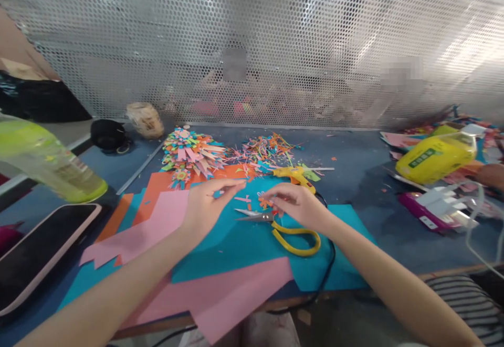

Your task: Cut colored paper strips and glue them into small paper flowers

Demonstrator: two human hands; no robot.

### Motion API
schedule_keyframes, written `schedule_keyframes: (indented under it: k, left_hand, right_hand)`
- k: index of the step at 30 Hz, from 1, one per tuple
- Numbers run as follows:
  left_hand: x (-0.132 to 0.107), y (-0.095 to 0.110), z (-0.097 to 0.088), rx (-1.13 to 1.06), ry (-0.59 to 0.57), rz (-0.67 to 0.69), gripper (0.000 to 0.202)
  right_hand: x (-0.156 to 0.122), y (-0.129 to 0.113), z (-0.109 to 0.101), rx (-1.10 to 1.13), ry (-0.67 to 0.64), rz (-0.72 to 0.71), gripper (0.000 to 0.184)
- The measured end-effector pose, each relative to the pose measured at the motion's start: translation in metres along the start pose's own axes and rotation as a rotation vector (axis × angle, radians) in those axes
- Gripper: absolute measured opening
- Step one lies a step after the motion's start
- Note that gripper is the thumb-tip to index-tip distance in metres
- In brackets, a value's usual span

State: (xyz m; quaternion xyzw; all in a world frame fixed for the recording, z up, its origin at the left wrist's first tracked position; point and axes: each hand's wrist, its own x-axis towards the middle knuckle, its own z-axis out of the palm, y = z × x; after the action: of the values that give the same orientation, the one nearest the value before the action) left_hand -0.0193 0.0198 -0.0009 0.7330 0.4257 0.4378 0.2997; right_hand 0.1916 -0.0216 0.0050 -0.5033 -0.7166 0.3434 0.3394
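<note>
My left hand [207,202] hovers over blue paper [244,242], fingers curled with thumb and forefinger pinched; whether anything small sits in the pinch is not visible. My right hand [297,205] rests beside it, fingertips pinching a small orange and pink paper piece [265,200]. Yellow-handled scissors [281,229] lie under the right hand, blades pointing left. A yellow glue gun [295,175] lies just beyond the right hand. Pink paper sheets [157,226] and an orange sheet [157,189] lie under and left of my left forearm.
Colourful paper flowers [191,153] and scraps [263,150] lie at the back, below a perforated metal screen [275,48]. A phone [35,255] and a green bottle [47,160] are at left. A yellow pack [435,158], a charger with cable [444,202] and a striped sleeve [468,305] are at right.
</note>
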Motion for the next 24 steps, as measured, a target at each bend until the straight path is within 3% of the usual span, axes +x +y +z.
schedule_keyframes:
  k: [3, 8, 14, 19, 21, 24]
  left_hand:
    - [-0.002, -0.005, 0.005, -0.002, -0.109, -0.002, 0.024]
    - [-0.008, -0.01, 0.013, -0.013, -0.192, -0.002, 0.029]
    - [-0.008, -0.013, 0.013, 0.067, -0.201, 0.088, 0.028]
    - [-0.01, -0.017, 0.012, 0.174, -0.171, 0.206, 0.024]
    - [-0.011, -0.017, 0.011, 0.231, -0.146, 0.256, 0.023]
    - [-0.011, -0.018, 0.007, 0.266, -0.106, 0.223, 0.023]
  right_hand:
    - [0.008, -0.003, 0.011, 0.216, -0.129, 0.015, 0.023]
    - [0.009, 0.005, 0.019, 0.481, -0.221, 0.028, 0.028]
    - [0.002, 0.014, 0.02, 0.754, -0.317, 0.045, 0.039]
    - [0.0, 0.017, 0.019, 0.879, -0.475, 0.075, 0.05]
    - [-0.001, 0.017, 0.013, 0.854, -0.417, 0.068, 0.043]
    - [0.0, 0.017, -0.005, 0.828, -0.157, 0.043, 0.025]
